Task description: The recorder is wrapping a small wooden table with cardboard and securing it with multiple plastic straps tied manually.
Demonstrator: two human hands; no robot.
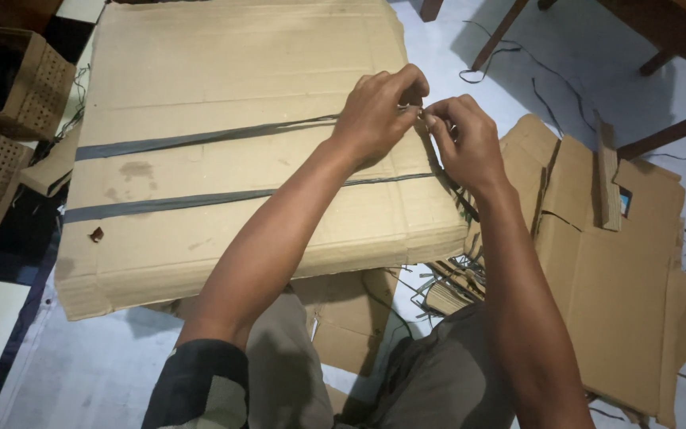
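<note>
Together, the left hand (375,115) and right hand (462,139) meet at the far right edge of a large flat bundle of brown corrugated cardboard (232,79), fingertips pinched on the end of a thin dark-grey plastic strap (200,139); this looks like the tying step, and the next move seems to call for a firm pull with both pinches kept tight. A second grey strap (224,199) runs parallel below. Loose creased cardboard sheets (621,278) lie to the right on pale floor (81,373); perforated cardboard boxes (9,87) sit left.

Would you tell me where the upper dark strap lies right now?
In the head view, the upper dark strap runs across the big cardboard sheet, from its left edge to the left hand and right hand pinching it.
</note>
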